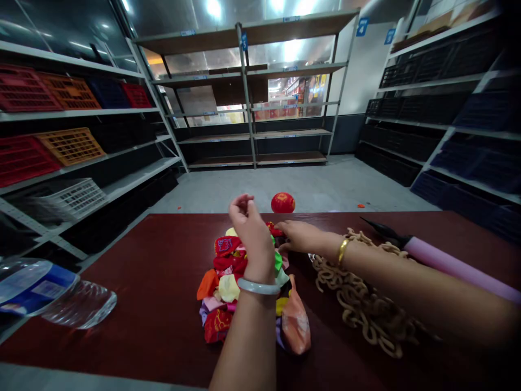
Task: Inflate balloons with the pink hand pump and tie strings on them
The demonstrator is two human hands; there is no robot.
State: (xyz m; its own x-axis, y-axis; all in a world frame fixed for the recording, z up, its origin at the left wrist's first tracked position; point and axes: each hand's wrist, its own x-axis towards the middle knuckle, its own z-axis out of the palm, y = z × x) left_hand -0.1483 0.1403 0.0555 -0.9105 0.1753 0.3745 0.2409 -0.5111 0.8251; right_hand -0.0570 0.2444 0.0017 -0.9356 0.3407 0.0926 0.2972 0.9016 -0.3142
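A heap of uninflated balloons [229, 288] in several colours lies on the dark red table, some printed with yellow or blue patterns. My left hand [245, 214], with a pale bangle at the wrist, is raised above the heap, fingers loosely curled and nothing visible in them. At the heap's far right edge, my right hand [299, 236] touches it beside a red balloon [274, 229]; its thumb and fingers are apart. An orange balloon [296, 320] lies at the near right of the heap. Under my right forearm lies a tangle of beige loops [358, 293].
A pink balloon pump [456, 266] with a black nozzle lies on the table [154, 260] at right. On the left lies a large clear water bottle [52, 293]. An inflated red balloon [283, 202] shows beyond the far edge. Shelves with crates [71, 146] stand around.
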